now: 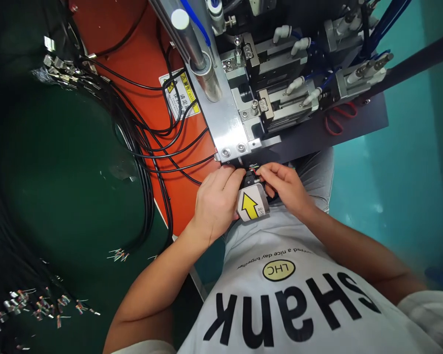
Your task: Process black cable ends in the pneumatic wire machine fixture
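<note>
My left hand (216, 199) is closed, with its fingers curled at the front edge of the machine; whatever they grip is hidden. Opposite it, the thumb and forefinger of my right hand (286, 187) are pinched together at a small bunch of fine coloured wires (253, 169). The wires sit above a small black fixture (249, 178), between the two hands. Just below is a metal cover with a yellow arrow label (250, 205), close against my left hand.
Long black cables (142, 172) cross the orange surface (107, 29), some with bare wire ends (118, 254), others with metal connectors (61, 69). A machine with pneumatic cylinders (284, 113) and a steel post (192, 44) stands ahead. Red-handled scissors (340, 118) lie on its dark base.
</note>
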Motion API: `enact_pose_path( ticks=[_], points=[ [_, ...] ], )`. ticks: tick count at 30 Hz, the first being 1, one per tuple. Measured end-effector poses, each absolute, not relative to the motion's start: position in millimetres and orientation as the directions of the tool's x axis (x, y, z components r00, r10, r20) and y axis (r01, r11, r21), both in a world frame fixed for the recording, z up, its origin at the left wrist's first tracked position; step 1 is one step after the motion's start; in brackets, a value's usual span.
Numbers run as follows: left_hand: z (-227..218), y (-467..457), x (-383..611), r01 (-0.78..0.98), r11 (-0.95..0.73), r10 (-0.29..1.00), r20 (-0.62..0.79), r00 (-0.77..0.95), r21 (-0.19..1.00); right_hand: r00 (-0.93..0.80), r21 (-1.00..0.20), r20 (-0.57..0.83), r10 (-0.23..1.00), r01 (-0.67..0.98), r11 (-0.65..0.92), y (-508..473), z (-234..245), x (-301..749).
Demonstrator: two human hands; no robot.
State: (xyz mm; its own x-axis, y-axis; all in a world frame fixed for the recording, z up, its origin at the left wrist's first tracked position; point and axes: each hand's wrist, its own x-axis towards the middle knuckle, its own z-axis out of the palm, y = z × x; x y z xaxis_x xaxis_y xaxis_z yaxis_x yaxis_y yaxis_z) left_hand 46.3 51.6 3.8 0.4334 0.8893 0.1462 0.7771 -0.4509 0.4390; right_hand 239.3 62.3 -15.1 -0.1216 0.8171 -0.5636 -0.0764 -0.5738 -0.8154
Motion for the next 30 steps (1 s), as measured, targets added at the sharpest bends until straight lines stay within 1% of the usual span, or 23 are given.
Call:
enact_pose_path(
  ticks=[2,3,5,6,7,8,9,10,11,12,14,16,17,18,19,21,23,25,26,27,28,30],
  points=[
    [3.6,51.2,46.7,0.775,-0.439,0.895,0.142,0.424,0.454,-0.108,-0.844,-0.534,0.839,0.003,-0.537,56.5,-6.9,236.4],
    [3.4,51.0,46.8,0.775,-0.434,0.897,0.139,0.420,0.459,-0.077,-0.874,-0.485,0.871,0.080,-0.480,55.2,-2.0,234.6],
    [2.8,50.7,46.9,0.776,-0.429,0.899,0.139,0.415,0.462,-0.020,-0.905,-0.304,0.952,0.317,-0.283,55.8,8.0,232.3],
    [2.4,50.7,46.8,0.776,-0.431,0.899,0.140,0.415,0.461,-0.024,-0.880,-0.193,0.981,0.447,-0.162,57.5,12.6,232.1],
    [2.1,50.7,46.7,0.775,-0.434,0.897,0.143,0.418,0.459,-0.049,-0.830,-0.095,0.994,0.556,-0.051,59.8,16.2,232.7],
    [1.9,50.8,46.6,0.773,-0.437,0.896,0.144,0.420,0.460,-0.084,-0.776,-0.025,0.996,0.630,0.034,62.5,18.6,234.0],
    [2.0,51.0,46.6,0.771,-0.439,0.894,0.144,0.423,0.461,-0.115,-0.740,0.013,0.993,0.667,0.087,65.4,19.3,235.8],
    [2.4,51.0,46.7,0.769,-0.445,0.892,0.149,0.427,0.460,-0.135,-0.734,0.020,0.991,0.670,0.107,68.3,18.1,238.0],
    [3.4,51.0,46.9,0.770,-0.452,0.889,0.162,0.428,0.450,-0.141,-0.762,0.001,0.990,0.641,0.092,71.2,15.0,240.2],
    [4.7,50.7,47.3,0.778,-0.461,0.887,0.185,0.424,0.426,-0.141,-0.814,-0.049,0.989,0.579,0.042,73.8,10.3,242.5],
    [8.4,49.4,48.4,0.818,-0.469,0.880,0.257,0.400,0.334,-0.154,-0.912,-0.208,0.966,0.389,-0.134,78.2,-1.7,246.3],
    [12.0,47.2,49.6,0.855,-0.461,0.872,0.299,0.388,0.236,-0.194,-0.926,-0.349,0.917,0.222,-0.306,80.3,-12.3,248.9],
    [13.2,46.0,50.0,0.860,-0.463,0.869,0.298,0.394,0.213,-0.204,-0.920,-0.380,0.902,0.184,-0.346,80.3,-15.4,249.7],
    [13.9,44.9,50.2,0.854,-0.472,0.868,0.285,0.407,0.217,-0.191,-0.920,-0.378,0.906,0.185,-0.345,79.5,-16.7,250.4],
    [14.0,44.2,50.1,0.840,-0.485,0.866,0.267,0.422,0.243,-0.161,-0.928,-0.341,0.926,0.215,-0.304,78.0,-16.3,250.9],
    [13.0,43.5,49.6,0.804,-0.499,0.865,0.243,0.439,0.323,-0.109,-0.932,-0.199,0.974,0.329,-0.154,73.6,-12.1,251.5],
    [11.5,43.8,48.8,0.778,-0.493,0.870,0.236,0.433,0.390,-0.128,-0.904,-0.050,0.991,0.427,0.010,68.9,-7.5,251.9],
    [10.4,44.3,48.2,0.767,-0.485,0.875,0.231,0.426,0.419,-0.171,-0.885,0.013,0.985,0.456,0.091,66.2,-5.9,251.9],
    [10.2,44.5,48.1,0.764,-0.486,0.874,0.232,0.427,0.424,-0.168,-0.889,0.007,0.986,0.450,0.083,66.2,-6.4,251.7],
    [10.1,44.6,48.1,0.762,-0.489,0.872,0.234,0.429,0.424,-0.146,-0.902,-0.024,0.989,0.430,0.041,67.2,-7.6,251.3],
    [10.1,44.5,48.2,0.761,-0.492,0.871,0.237,0.431,0.423,-0.116,-0.920,-0.083,0.990,0.392,-0.031,69.2,-9.1,250.5],
    [10.5,44.3,48.5,0.760,-0.494,0.870,0.243,0.430,0.423,-0.092,-0.940,-0.248,0.964,0.264,-0.216,75.1,-11.5,247.8]
  ],
)
